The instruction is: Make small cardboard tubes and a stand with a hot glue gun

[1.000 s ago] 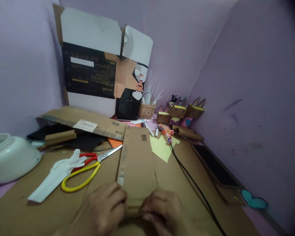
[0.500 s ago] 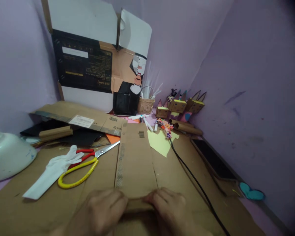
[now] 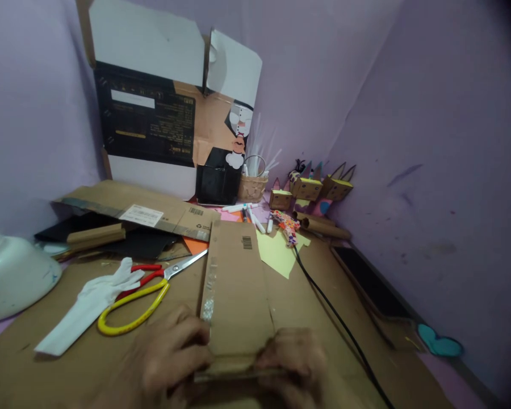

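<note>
A long strip of brown cardboard [image 3: 236, 284] lies lengthwise in front of me, with tape along its left edge and a barcode near the far end. My left hand [image 3: 176, 352] grips the near left corner, its fingers curled round the edge. At the near right corner my right hand [image 3: 292, 360] pinches the cardboard, thumb and fingers closed. A fold or crease runs across the near end between the hands. Both hands are slightly smeared by motion. Left of the strip lie scissors [image 3: 164, 281] with red and yellow handles, beside a white glove [image 3: 91, 304].
A white bowl [image 3: 17, 278] stands at the left. Flattened cardboard [image 3: 132, 207] lies behind the scissors. A patterned glue gun [image 3: 287, 226] with a black cord [image 3: 336, 318] rests on yellow paper [image 3: 276, 255]. Markers, a basket [image 3: 253, 187] and cardboard animal figures [image 3: 306, 188] stand at the back.
Both hands have shifted their grip on the near end of the cardboard, fingers now more curled. The near edge appears bent at a crease. The view has tilted slightly.
</note>
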Demonstrator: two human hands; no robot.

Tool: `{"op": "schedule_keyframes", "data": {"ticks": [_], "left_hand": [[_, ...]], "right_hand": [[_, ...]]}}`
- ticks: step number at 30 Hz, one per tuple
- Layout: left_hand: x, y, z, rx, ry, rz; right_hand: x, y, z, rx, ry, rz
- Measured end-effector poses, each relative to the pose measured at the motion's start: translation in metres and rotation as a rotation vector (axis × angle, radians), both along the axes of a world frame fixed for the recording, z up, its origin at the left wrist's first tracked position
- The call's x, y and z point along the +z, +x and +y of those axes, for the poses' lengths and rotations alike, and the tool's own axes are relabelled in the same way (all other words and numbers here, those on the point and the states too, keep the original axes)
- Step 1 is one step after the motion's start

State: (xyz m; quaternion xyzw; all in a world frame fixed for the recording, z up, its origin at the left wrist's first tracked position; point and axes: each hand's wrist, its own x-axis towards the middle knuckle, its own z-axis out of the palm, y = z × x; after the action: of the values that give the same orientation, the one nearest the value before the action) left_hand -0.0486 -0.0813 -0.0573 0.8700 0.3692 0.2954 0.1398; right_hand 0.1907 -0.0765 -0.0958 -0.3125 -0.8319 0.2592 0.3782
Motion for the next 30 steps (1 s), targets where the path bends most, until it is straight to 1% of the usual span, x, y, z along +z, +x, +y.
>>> {"op": "schedule_keyframes", "data": {"ticks": [1,3,5,7,8,10,12,13,15,17,18,21,23,24,25,26,27,28,30], "left_hand": [[-0.006,-0.001,-0.003,-0.030,0.132,0.014],[-0.022,-0.003,-0.004,-0.058,0.339,0.055],[-0.037,-0.004,-0.004,-0.029,0.484,0.071],[-0.046,-0.006,-0.003,0.012,0.584,0.053],[-0.047,-0.006,-0.003,0.013,0.606,0.058],[-0.044,-0.007,-0.003,-0.029,0.609,0.098],[-0.035,-0.006,-0.005,-0.069,0.562,0.120],[-0.030,-0.006,-0.006,-0.068,0.524,0.093],[-0.022,-0.005,-0.007,-0.055,0.384,0.055],[-0.016,-0.002,-0.004,-0.027,0.199,0.047],[-0.014,0.000,-0.001,0.008,0.107,0.037],[-0.012,0.007,0.015,0.200,-0.268,0.005],[-0.009,0.011,0.025,0.245,-0.524,-0.048],[-0.008,0.011,0.028,0.240,-0.617,-0.076],[-0.007,0.010,0.030,0.229,-0.675,-0.106],[-0.006,0.007,0.029,0.228,-0.692,-0.131],[-0.005,0.004,0.027,0.234,-0.672,-0.137],[-0.004,-0.001,0.024,0.230,-0.610,-0.125],[-0.003,-0.009,0.015,0.171,-0.372,-0.081]], "right_hand": [[-0.005,0.001,-0.002,0.051,0.138,0.024],[-0.012,0.000,-0.002,0.089,0.307,0.028],[-0.013,-0.001,0.001,0.028,0.390,0.005],[-0.009,-0.002,0.003,-0.039,0.474,-0.013],[-0.006,-0.001,0.004,-0.044,0.500,-0.042],[-0.002,0.001,0.002,0.009,0.482,-0.137],[0.000,0.004,-0.002,0.074,0.390,-0.209],[-0.001,0.006,-0.003,0.092,0.346,-0.206],[-0.003,0.008,-0.005,0.087,0.266,-0.150],[-0.003,0.006,-0.003,0.016,0.132,-0.116],[-0.001,0.003,0.001,-0.050,0.024,-0.122],[0.005,-0.006,0.017,-0.270,-0.335,-0.160],[0.008,-0.010,0.025,-0.307,-0.459,-0.130],[0.010,-0.010,0.026,-0.299,-0.475,-0.118],[0.010,-0.008,0.025,-0.284,-0.459,-0.114],[0.010,-0.006,0.022,-0.269,-0.415,-0.121],[0.009,-0.003,0.017,-0.259,-0.349,-0.136],[0.007,0.000,0.012,-0.243,-0.269,-0.152],[0.001,0.005,0.003,-0.179,-0.091,-0.149]]}}
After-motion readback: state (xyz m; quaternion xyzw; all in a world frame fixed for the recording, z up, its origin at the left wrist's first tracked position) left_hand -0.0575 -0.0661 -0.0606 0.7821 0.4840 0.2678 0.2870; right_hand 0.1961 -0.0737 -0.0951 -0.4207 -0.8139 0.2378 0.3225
